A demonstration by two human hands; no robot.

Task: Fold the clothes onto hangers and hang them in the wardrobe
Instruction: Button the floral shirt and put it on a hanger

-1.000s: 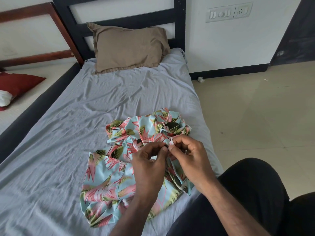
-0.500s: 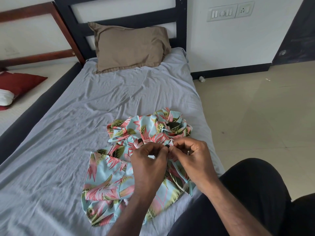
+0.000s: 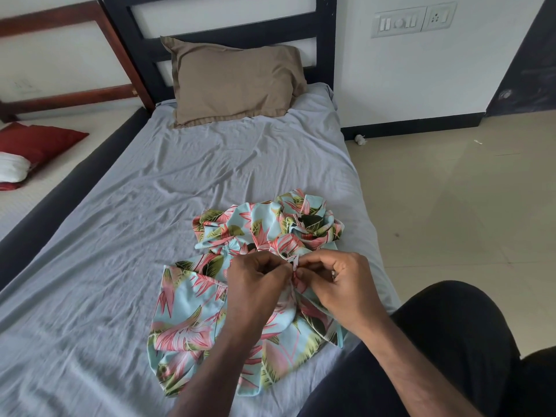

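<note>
A light-blue floral shirt (image 3: 192,320) with pink and green leaves lies crumpled on the grey bed sheet (image 3: 120,236), near the bed's right edge. My left hand (image 3: 255,284) and my right hand (image 3: 337,281) meet over the middle of the shirt. Each pinches the shirt's front edge between thumb and fingertips, the two edges pressed together where they touch. What sits between the fingertips is too small to make out. No hanger or wardrobe is in view.
A brown pillow (image 3: 234,82) leans against the black headboard (image 3: 216,40). A second bed at the left carries a red cushion (image 3: 39,139). My knee in black trousers (image 3: 451,341) fills the lower right. Beige tiled floor (image 3: 466,221) lies right of the bed.
Both hands stay together over the shirt, their fingertips working slightly at the pinched fabric edge. The shirt has barely shifted.
</note>
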